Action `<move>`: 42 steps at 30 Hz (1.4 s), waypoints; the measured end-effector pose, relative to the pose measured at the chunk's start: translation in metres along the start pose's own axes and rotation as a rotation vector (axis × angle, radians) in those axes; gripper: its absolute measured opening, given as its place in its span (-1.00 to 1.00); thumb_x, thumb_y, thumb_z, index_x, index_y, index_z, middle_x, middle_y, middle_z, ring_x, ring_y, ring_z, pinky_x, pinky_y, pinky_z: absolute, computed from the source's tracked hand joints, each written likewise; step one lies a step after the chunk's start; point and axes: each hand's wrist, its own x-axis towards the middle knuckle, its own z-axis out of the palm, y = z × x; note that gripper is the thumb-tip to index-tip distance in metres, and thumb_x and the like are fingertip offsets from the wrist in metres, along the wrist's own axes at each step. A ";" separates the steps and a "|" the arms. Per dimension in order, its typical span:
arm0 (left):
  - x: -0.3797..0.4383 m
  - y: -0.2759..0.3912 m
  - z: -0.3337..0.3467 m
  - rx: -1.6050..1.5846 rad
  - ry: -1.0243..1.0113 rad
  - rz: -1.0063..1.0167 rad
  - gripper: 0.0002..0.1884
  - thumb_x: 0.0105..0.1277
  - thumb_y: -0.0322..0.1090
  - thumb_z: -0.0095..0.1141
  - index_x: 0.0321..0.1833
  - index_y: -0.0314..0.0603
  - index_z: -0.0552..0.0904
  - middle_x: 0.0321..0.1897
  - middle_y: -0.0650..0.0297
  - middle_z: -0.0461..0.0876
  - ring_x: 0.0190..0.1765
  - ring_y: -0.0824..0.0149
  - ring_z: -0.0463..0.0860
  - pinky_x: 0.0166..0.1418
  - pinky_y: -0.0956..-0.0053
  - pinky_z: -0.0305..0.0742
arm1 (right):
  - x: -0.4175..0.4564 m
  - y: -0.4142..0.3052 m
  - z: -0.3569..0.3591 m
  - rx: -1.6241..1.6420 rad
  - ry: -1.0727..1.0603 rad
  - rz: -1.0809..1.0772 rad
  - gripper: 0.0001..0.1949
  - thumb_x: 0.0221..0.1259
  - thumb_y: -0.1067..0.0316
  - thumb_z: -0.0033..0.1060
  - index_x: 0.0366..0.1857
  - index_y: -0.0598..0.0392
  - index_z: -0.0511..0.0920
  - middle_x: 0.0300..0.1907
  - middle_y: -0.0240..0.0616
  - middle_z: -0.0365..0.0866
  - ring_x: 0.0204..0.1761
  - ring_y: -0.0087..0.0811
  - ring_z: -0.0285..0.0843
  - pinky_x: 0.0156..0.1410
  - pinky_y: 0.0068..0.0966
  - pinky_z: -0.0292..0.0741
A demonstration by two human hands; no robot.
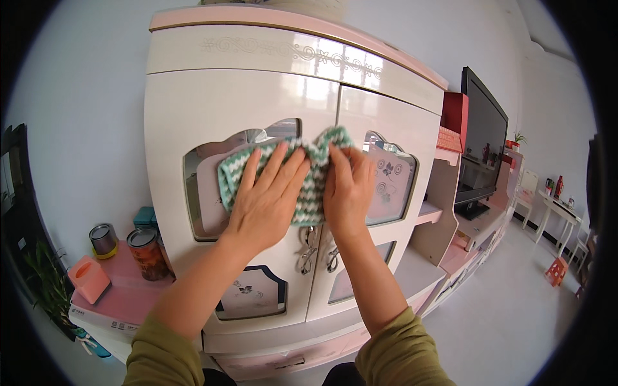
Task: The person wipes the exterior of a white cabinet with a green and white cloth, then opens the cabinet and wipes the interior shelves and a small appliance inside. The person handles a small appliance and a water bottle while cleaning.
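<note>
A green and white striped cloth (309, 193) is spread across the upper doors of a white and pink cabinet (231, 96). My left hand (270, 198) lies flat on the cloth, fingers spread, over the left door's mirrored panel (207, 193). With bent fingers, my right hand (350, 188) pinches the cloth's right part near the gap between the doors. Part of the cloth bunches up above that hand. Below the cloth hang two ornate metal handles (307, 255). The patterned panel (393, 183) of the right door shows beside my right hand.
On a pink-topped side unit (128, 289) at left stand a pink tissue box (89, 280), a tin (149, 253) and a lidded canister (103, 240). A plant (46, 275) is beside it. Rightward are a television (480, 140), a red stool (557, 271) and a white table (560, 207).
</note>
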 end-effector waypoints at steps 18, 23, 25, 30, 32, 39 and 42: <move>-0.024 0.021 -0.015 -0.245 0.107 0.092 -0.70 0.10 -0.51 0.12 -0.06 -0.35 0.62 -0.03 0.21 0.58 -0.09 0.26 0.54 -0.05 0.39 0.43 | -0.034 -0.011 -0.061 0.213 -0.312 0.185 -0.60 -0.02 0.71 0.19 -0.02 0.17 0.62 -0.15 -0.13 0.51 -0.16 -0.18 0.55 -0.14 -0.39 0.56; -0.041 0.041 -0.038 -0.313 0.111 0.044 -0.65 0.10 -0.51 0.11 0.00 -0.35 0.61 0.03 0.19 0.58 -0.01 0.20 0.54 0.02 0.34 0.45 | -0.061 -0.035 -0.084 0.202 -0.302 0.297 -0.64 0.13 0.64 0.19 0.05 0.15 0.61 -0.14 -0.09 0.53 -0.14 -0.16 0.57 -0.15 -0.40 0.56; -0.063 0.044 -0.024 -0.308 0.004 -0.008 -0.64 0.10 -0.52 0.10 0.01 -0.35 0.61 0.04 0.14 0.58 0.03 0.15 0.52 0.06 0.30 0.44 | -0.089 -0.046 -0.073 0.133 -0.346 0.309 -0.62 0.17 0.59 0.18 0.11 0.17 0.56 -0.09 -0.06 0.54 -0.11 -0.10 0.58 -0.12 -0.36 0.58; -0.112 0.059 0.000 -0.340 -0.030 -0.077 -0.68 0.17 -0.49 0.11 0.01 -0.36 0.61 0.04 0.11 0.58 0.04 0.14 0.54 0.05 0.29 0.43 | -0.144 -0.066 -0.069 0.156 -0.344 0.409 -0.55 0.18 0.63 0.10 0.21 0.25 0.41 -0.05 0.02 0.50 -0.10 -0.01 0.54 -0.06 -0.27 0.55; -0.132 0.064 0.004 -0.346 -0.051 -0.060 -0.70 0.19 -0.48 0.10 0.00 -0.35 0.61 0.04 0.11 0.59 0.04 0.16 0.54 0.03 0.30 0.43 | -0.160 -0.071 -0.073 0.210 -0.351 0.477 -0.58 0.17 0.67 0.04 0.16 0.28 0.39 -0.05 0.06 0.47 -0.08 0.04 0.50 0.00 -0.23 0.51; -0.188 0.089 0.016 -0.370 -0.194 0.014 -0.74 0.17 -0.40 0.12 -0.10 -0.33 0.67 0.08 0.15 0.59 0.03 0.19 0.53 -0.01 0.31 0.43 | -0.240 -0.074 -0.092 0.061 -0.471 0.470 -0.65 0.08 0.59 0.18 0.00 0.21 0.50 -0.09 0.00 0.52 -0.12 0.00 0.56 -0.14 -0.25 0.57; -0.223 0.107 0.020 -0.369 -0.240 -0.016 -0.73 0.18 -0.40 0.11 -0.08 -0.33 0.67 0.09 0.15 0.58 0.05 0.21 0.52 0.00 0.31 0.43 | -0.271 -0.080 -0.103 0.071 -0.528 0.501 -0.65 0.05 0.57 0.20 -0.02 0.16 0.53 -0.11 -0.06 0.53 -0.13 -0.04 0.57 -0.16 -0.25 0.57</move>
